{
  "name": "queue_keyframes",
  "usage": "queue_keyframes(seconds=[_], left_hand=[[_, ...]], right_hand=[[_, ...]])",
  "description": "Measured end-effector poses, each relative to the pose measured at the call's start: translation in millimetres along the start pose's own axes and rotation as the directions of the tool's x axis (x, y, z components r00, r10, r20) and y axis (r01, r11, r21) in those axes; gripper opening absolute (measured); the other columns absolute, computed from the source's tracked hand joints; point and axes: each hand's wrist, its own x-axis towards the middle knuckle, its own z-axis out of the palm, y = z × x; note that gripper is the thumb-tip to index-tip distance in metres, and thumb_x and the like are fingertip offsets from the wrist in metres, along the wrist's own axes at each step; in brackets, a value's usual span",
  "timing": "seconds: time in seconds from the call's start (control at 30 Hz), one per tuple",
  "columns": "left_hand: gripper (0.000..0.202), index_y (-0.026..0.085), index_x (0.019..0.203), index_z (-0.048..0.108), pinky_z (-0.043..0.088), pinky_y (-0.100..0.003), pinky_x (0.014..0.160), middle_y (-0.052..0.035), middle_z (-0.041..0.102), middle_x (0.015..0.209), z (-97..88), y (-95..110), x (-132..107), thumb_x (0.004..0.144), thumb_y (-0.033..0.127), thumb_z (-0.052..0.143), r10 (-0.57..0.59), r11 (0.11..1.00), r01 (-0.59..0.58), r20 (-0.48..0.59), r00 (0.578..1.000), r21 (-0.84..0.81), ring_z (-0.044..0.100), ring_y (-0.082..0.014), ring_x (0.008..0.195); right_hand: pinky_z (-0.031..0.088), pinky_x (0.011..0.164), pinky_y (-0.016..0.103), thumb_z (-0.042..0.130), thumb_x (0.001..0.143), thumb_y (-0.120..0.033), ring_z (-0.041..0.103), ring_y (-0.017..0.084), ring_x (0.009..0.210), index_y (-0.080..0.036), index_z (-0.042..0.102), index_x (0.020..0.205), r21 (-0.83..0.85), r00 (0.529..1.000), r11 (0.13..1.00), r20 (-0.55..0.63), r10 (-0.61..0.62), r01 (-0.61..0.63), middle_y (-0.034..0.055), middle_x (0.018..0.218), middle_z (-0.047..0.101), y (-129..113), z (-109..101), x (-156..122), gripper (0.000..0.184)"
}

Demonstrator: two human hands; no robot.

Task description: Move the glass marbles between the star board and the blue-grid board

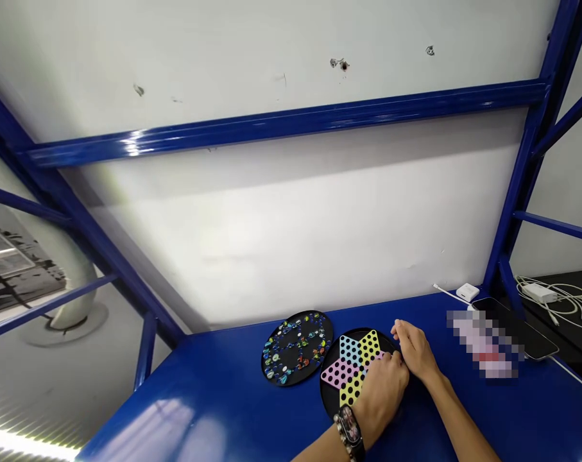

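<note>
A round black Chinese checkers board (352,369) with a star of yellow, blue and pink fields lies on the blue table (223,398). My left hand (384,393), a watch and bead bracelet on its wrist, rests on the board's right part with fingers curled. My right hand (414,351) sits at the board's right rim, fingers bent and pressed together; what they hold is hidden. To the left of the board a round black tray (296,347) holds several coloured marbles.
A phone (522,330) lies on the table at the right with a white charger (468,292) and cable behind it. More white chargers and cables (555,296) lie on a black surface beyond. Blue metal frame bars (281,125) and a white wall rise behind the table.
</note>
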Motion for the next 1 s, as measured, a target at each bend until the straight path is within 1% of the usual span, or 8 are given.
queue_keyframes(seconds=[0.17, 0.3, 0.47, 0.57, 0.67, 0.8, 0.9, 1.0], left_hand=[[0.016, 0.014, 0.103, 0.070, 0.053, -0.033, 0.071, -0.0127, 0.068, 0.099, -3.6, 2, -2, 0.089, 0.015, 0.061, -0.072, 0.992, 0.077, 0.058, 0.996, -0.096, 0.067, -0.0257, 0.092], [0.016, 0.020, 0.105, 0.067, 0.051, -0.030, 0.074, -0.0073, 0.069, 0.105, -14.8, -20, -14, 0.095, 0.026, 0.056, -0.177, 0.941, 0.182, 0.041, 0.983, -0.285, 0.068, -0.0207, 0.090], [0.019, 0.024, 0.110, 0.063, 0.048, -0.025, 0.075, -0.0029, 0.070, 0.109, -10.6, -89, -47, 0.098, 0.026, 0.048, -0.472, 0.806, 0.376, -0.113, 0.874, -0.458, 0.068, -0.0161, 0.091], [0.023, 0.022, 0.113, 0.063, 0.049, -0.026, 0.079, -0.0041, 0.071, 0.111, 0.7, -137, -65, 0.097, 0.024, 0.047, -0.630, 0.718, 0.537, -0.084, 0.772, -0.442, 0.068, -0.0190, 0.099], [0.022, 0.021, 0.109, 0.066, 0.050, -0.029, 0.080, -0.0060, 0.073, 0.109, 8.5, -164, -77, 0.092, 0.023, 0.052, -0.660, 0.690, 0.590, -0.031, 0.750, -0.419, 0.069, -0.0227, 0.101], [0.028, 0.024, 0.112, 0.067, 0.051, -0.030, 0.088, -0.0054, 0.071, 0.115, 0.7, -143, -77, 0.094, 0.022, 0.046, -0.593, 0.744, 0.487, -0.117, 0.796, -0.457, 0.067, -0.0210, 0.105], [0.026, 0.026, 0.108, 0.070, 0.051, -0.029, 0.086, -0.0035, 0.072, 0.109, -12.6, -96, -67, 0.095, 0.027, 0.048, -0.401, 0.810, 0.279, -0.141, 0.905, -0.516, 0.067, -0.0186, 0.097], [0.022, 0.029, 0.106, 0.073, 0.051, -0.029, 0.087, -0.0021, 0.073, 0.106, -20.6, -49, -53, 0.091, 0.029, 0.057, -0.156, 0.852, 0.110, -0.048, 0.987, -0.513, 0.068, -0.0192, 0.097]], right_hand=[[0.048, 0.077, 0.033, 0.023, 0.099, -0.066, 0.068, 0.024, 0.083, -0.025, 0.061, 0.076, 0.003, 1.000, 1.000, 0.008, -0.020, 0.020, 0.0062, 0.083, 0.073, 0, 0, 0, 0.060], [0.049, 0.075, 0.033, 0.022, 0.099, -0.067, 0.067, 0.024, 0.081, -0.024, 0.063, 0.077, 0.026, 1.000, 1.000, 0.009, 0.000, -0.001, 0.0066, 0.080, 0.072, 2, 1, 0, 0.062], [0.049, 0.073, 0.032, 0.022, 0.100, -0.066, 0.067, 0.025, 0.085, -0.024, 0.062, 0.079, 0.036, 0.999, 0.999, 0.048, 0.008, -0.009, 0.0071, 0.084, 0.073, -1, 0, -2, 0.061], [0.049, 0.074, 0.032, 0.021, 0.100, -0.066, 0.067, 0.025, 0.085, -0.025, 0.060, 0.077, 0.025, 0.998, 1.000, 0.063, 0.007, -0.008, 0.0071, 0.084, 0.073, -4, -1, -3, 0.061], [0.048, 0.074, 0.033, 0.021, 0.100, -0.067, 0.067, 0.026, 0.085, -0.025, 0.059, 0.077, 0.018, 0.998, 1.000, 0.059, 0.007, -0.008, 0.0071, 0.084, 0.073, -5, 0, -4, 0.061], [0.049, 0.074, 0.032, 0.021, 0.100, -0.067, 0.068, 0.025, 0.083, -0.025, 0.061, 0.076, 0.007, 0.999, 1.000, 0.053, -0.002, 0.002, 0.0069, 0.082, 0.074, -7, 0, -4, 0.063], [0.049, 0.074, 0.031, 0.022, 0.100, -0.067, 0.068, 0.024, 0.082, -0.024, 0.063, 0.077, -0.013, 0.999, 1.000, 0.044, -0.002, 0.002, 0.0061, 0.081, 0.074, -7, -1, -4, 0.064], [0.048, 0.073, 0.031, 0.021, 0.100, -0.065, 0.068, 0.023, 0.081, -0.024, 0.063, 0.078, -0.029, 0.999, 1.000, 0.033, -0.004, 0.005, 0.0054, 0.080, 0.073, -5, -1, -3, 0.063]])
